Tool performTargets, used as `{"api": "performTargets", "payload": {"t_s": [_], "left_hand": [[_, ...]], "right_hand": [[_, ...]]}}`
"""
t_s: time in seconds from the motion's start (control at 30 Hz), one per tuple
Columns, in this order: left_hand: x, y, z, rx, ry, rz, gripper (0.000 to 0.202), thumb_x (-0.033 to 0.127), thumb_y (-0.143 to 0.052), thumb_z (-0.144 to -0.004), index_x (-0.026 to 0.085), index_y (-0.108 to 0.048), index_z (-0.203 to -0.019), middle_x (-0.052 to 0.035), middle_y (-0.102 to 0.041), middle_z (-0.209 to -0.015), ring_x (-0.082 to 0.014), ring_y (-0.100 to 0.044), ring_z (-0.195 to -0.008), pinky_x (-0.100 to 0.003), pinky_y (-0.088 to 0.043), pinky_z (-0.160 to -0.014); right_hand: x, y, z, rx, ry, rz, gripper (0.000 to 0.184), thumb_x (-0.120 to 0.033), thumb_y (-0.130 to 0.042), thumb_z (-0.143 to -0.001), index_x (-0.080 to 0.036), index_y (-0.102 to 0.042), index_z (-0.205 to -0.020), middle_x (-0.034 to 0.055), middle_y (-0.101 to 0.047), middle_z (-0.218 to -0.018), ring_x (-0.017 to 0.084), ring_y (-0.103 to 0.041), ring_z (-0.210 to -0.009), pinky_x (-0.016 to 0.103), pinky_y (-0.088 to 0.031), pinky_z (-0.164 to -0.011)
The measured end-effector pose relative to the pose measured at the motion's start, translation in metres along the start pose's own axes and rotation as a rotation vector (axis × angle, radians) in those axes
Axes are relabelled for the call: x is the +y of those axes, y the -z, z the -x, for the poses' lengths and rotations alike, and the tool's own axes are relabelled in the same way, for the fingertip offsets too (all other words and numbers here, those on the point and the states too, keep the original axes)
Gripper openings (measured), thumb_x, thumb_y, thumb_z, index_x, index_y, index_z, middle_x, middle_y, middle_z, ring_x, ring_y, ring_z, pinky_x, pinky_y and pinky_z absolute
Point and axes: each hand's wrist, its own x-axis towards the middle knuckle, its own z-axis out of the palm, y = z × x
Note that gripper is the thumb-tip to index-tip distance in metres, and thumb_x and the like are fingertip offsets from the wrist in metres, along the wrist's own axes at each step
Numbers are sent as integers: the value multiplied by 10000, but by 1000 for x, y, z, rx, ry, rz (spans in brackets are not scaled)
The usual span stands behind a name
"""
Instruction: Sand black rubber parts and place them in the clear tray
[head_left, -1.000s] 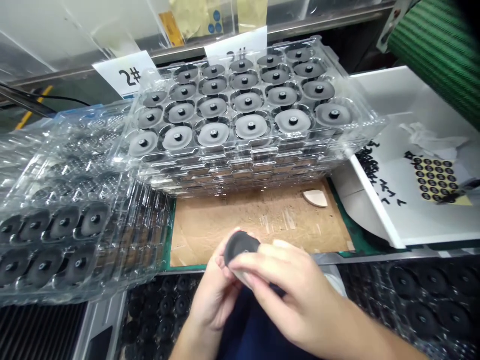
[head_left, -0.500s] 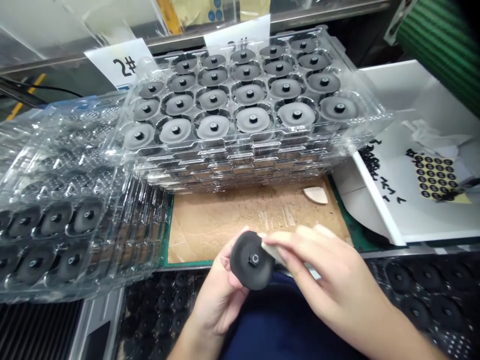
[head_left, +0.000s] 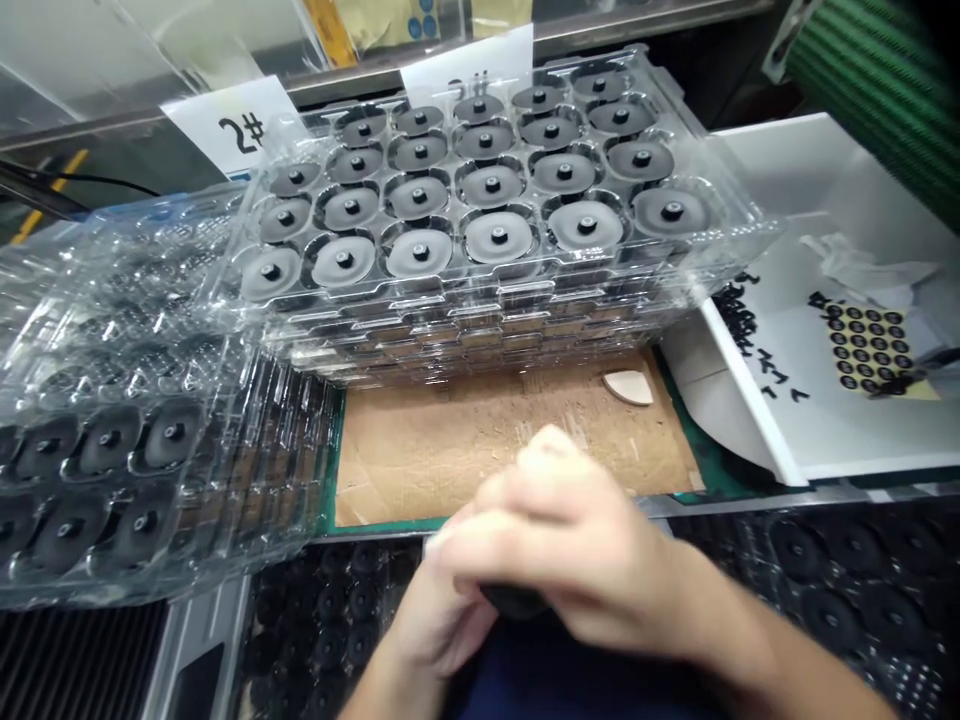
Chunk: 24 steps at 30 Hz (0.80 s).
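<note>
Just in front of the cardboard sheet (head_left: pixel 435 450), a round black disc (head_left: pixel 516 600) is mostly covered by my hands, with only its lower edge showing. Below and to the left, my left hand (head_left: pixel 442 620) grips the disc from its far side. Across the top of it lies my right hand (head_left: pixel 555 530), blurred, its fingers curled over the disc. The small pale pad that hand pinched a moment ago is hidden. A white wedge-shaped piece (head_left: pixel 628 387) rests on the cardboard's back right part.
Stacked clear trays (head_left: pixel 495 290) of black discs stand behind the cardboard. Another tray stack (head_left: pixel 247 480) is on the left. At right, a white bin (head_left: pixel 832 450) holds small black bits and a sticker sheet (head_left: pixel 870 345). More disc trays (head_left: pixel 855 590) lie in front.
My right hand has moved left from the disc's right rim and now covers its face. The disc was in full sight before. My left hand keeps its hold.
</note>
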Motion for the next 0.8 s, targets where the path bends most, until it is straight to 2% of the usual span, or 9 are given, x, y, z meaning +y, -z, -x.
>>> {"api": "performTargets", "payload": {"t_s": [0.1,0.2,0.27,0.33,0.43,0.53,0.6,0.7,0.8], "left_hand": [[0,0,4,-70,12,238,546,364,-797,-599,293,-645,-1119,-3,-702,-1050,-246,-645,-996,-333,-491,-887],[1,3,7,-141,49,425,477,388,-770,-617,350,-656,-1079,25,-691,-1107,-242,-650,-1017,-320,-500,-887],[1,6,6,-173,66,468,495,399,-742,-647,370,-623,-1126,20,-691,-1107,-243,-657,-1008,-325,-512,-871],[-1,9,5,-214,75,502,569,435,-698,-689,390,-533,-1231,3,-685,-1112,-239,-666,-990,-322,-526,-844],[-4,11,5,-245,61,491,611,502,-595,-759,399,-403,-1330,-21,-664,-1125,-241,-674,-964,-316,-538,-791],[-6,12,8,-191,-42,334,538,541,-508,-804,394,-427,-1315,-42,-638,-1161,-218,-683,-879,-324,-527,-739],[-6,15,11,-124,-219,107,516,505,-543,-801,407,-446,-1298,-38,-626,-1189,-199,-660,-888,-340,-496,-803],[-6,22,13,-25,-581,-384,725,205,-681,-753,469,-345,-1338,-9,-589,-1240,-219,-565,-1095,-384,-395,-973],[-4,28,14,20,-807,-742,1056,-51,-686,-645,499,-167,-1382,-12,-561,-1259,-236,-523,-1157,-422,-384,-991]], "right_hand": [[37,-1,8,197,-246,-20,234,-175,-440,-926,-200,-646,-1036,14,-685,-920,136,-598,-818,289,-409,-742],[88,-17,31,179,-488,26,203,-227,-488,-908,-223,-677,-983,13,-682,-893,145,-626,-802,272,-477,-700],[116,-37,50,176,-523,76,188,-251,-520,-889,-199,-700,-870,35,-668,-859,170,-635,-808,305,-499,-720],[134,-57,67,236,-550,142,196,-271,-504,-909,-169,-671,-921,64,-644,-963,188,-616,-901,365,-494,-803],[144,-75,82,315,-557,211,204,-303,-519,-917,-160,-604,-1035,68,-597,-1109,191,-581,-991,409,-480,-861],[145,-77,83,358,-539,235,208,-307,-532,-911,-163,-592,-1048,63,-588,-1129,192,-576,-998,409,-481,-862],[141,-75,82,380,-534,237,195,-288,-520,-911,-163,-604,-1035,69,-587,-1106,200,-569,-1008,408,-483,-855],[124,-71,83,442,-563,240,225,-227,-460,-907,-179,-620,-1058,100,-562,-1071,209,-577,-935,416,-489,-818],[94,-65,86,487,-569,217,266,-181,-448,-892,-204,-588,-1118,94,-563,-1003,185,-569,-792,406,-494,-775]]}}
